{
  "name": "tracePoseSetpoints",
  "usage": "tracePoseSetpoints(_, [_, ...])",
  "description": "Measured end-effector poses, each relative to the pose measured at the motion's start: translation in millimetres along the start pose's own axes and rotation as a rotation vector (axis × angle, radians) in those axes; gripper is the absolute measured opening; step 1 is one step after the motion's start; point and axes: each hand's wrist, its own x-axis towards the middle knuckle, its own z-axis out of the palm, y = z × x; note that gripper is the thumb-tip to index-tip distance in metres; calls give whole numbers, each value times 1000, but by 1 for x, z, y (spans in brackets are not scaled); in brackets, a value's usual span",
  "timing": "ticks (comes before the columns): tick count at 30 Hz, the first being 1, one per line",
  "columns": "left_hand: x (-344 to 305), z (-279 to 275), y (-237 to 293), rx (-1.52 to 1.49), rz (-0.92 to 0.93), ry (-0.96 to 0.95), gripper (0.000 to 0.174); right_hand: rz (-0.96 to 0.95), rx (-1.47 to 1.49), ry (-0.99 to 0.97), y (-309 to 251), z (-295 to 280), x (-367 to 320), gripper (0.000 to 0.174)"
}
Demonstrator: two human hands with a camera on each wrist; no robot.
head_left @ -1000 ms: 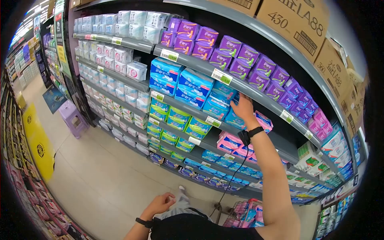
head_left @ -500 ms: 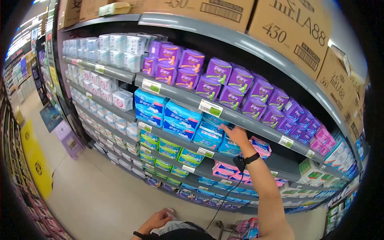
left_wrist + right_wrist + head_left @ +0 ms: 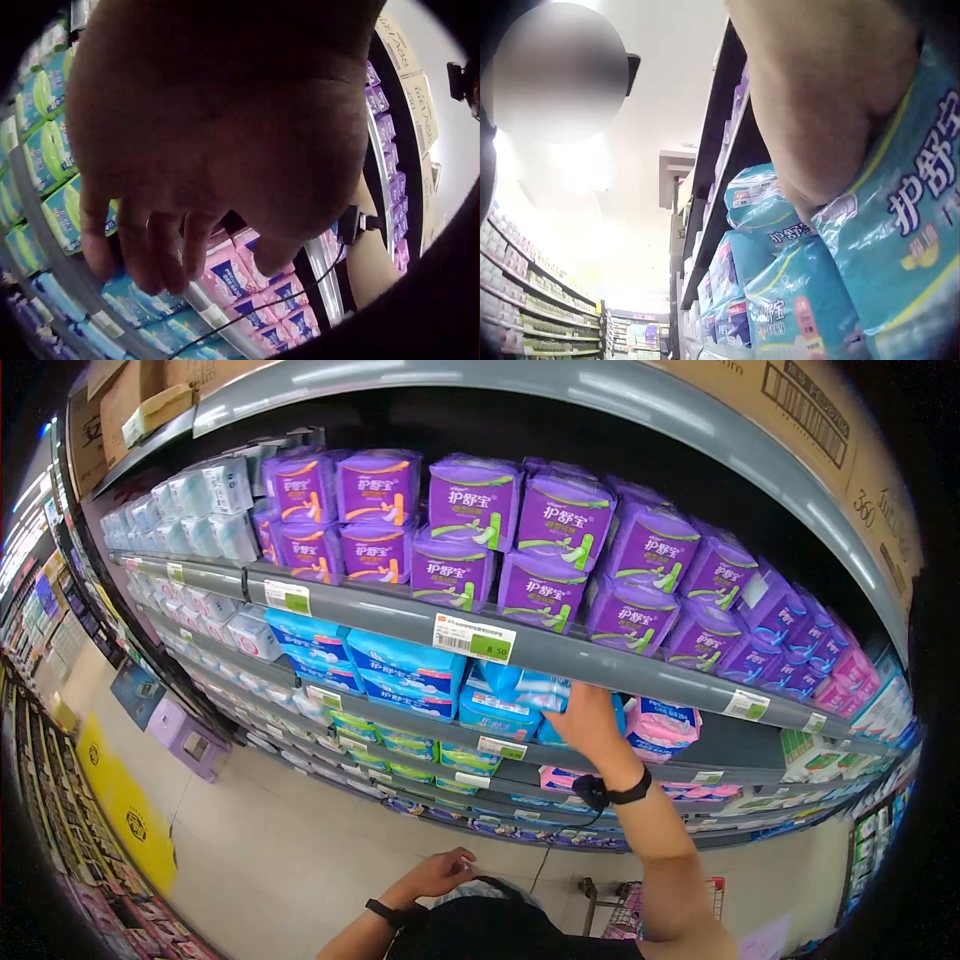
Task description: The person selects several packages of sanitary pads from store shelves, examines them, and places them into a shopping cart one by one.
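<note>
Under the shelf lip, my right hand grips a blue pack of sanitary pads, thumb against its near face and fingers hidden by the shelf edge. That pack sits tilted above another blue pack. The right wrist view shows the hand between a large teal pack and the tilted pack. Low in front of the body, my left hand is idle, its fingers loosely bent around nothing. Its palm fills much of the left wrist view.
Purple packs line the shelf above, behind its metal lip and price tags. Pink packs stand right of the hand. A cart is by the body, a purple stool at left. Cartons sit on top.
The head view has moved closer to the purple shelf. The upper blue pack has tipped under my right hand and now shows its whitish side. My left hand stays low, still holding nothing.
</note>
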Motion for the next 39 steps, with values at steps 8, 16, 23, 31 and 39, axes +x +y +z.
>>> tracePoseSetpoints(8, [40,-31,24,194,-43,-73,35,-365,-52,254,-25,-7,-37,66])
tracePoseSetpoints(16, [66,-63,46,87,221,114,22,797,2103,408,-37,6,-152,49])
tracePoseSetpoints(23, [77,-97,47,126,288,-261,37,509,1975,147,-65,1,-166,46])
tracePoseSetpoints(31, [57,-162,63,-299,522,-412,130,715,1499,53,-160,22,-122,71])
tracePoseSetpoints(39, [42,-160,45,-562,518,-503,120,1108,1233,273,-210,82,-166,64])
